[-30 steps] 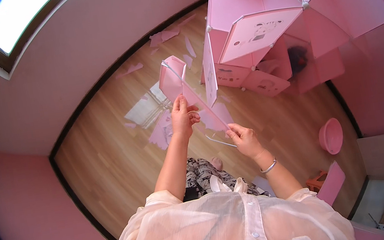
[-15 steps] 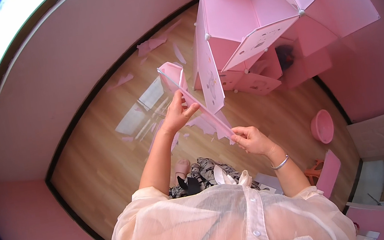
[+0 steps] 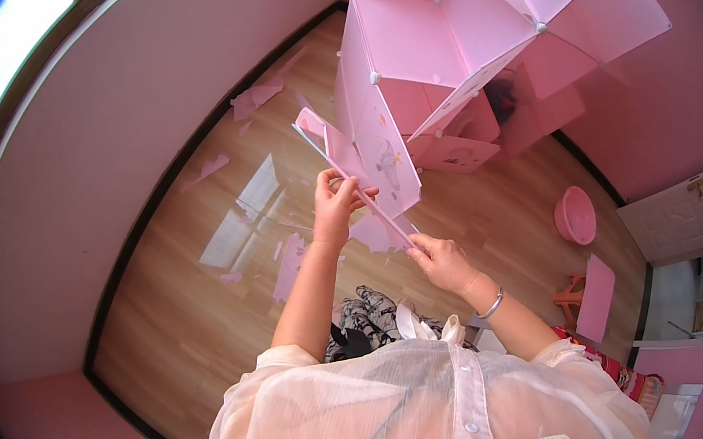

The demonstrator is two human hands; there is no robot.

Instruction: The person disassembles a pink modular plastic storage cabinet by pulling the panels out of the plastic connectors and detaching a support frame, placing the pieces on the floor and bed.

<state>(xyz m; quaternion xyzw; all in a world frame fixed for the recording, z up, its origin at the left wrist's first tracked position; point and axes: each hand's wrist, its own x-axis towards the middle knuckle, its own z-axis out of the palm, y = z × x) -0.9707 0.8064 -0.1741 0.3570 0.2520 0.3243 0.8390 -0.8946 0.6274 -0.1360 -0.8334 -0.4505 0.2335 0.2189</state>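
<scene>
A thin pink panel [image 3: 382, 215] hangs at a slant between my hands, seen almost edge-on, with a pale blue strip along its far end. My left hand [image 3: 337, 207] grips it near the middle, its fingers bent round the edge. At the near end, my right hand [image 3: 442, 262] pinches the panel's corner between thumb and fingers. Just beyond stands a pink cube storage cabinet [image 3: 410, 33] with white connectors and several open compartments. One of its printed doors [image 3: 386, 149] hangs open close to the held panel, whose far part overlaps that door's outline in view.
Torn pink scraps [image 3: 289, 270] lie on the wood floor, with more pieces [image 3: 256, 99] by the left wall. To the right are a pink basin [image 3: 576, 216], an orange stool [image 3: 570, 296] and a pink panel [image 3: 596, 301] leaning beside it.
The panel has tilted more steeply and appears narrower. My left fingers have curled further round it. The view has shifted, so the cabinet and basin sit further left.
</scene>
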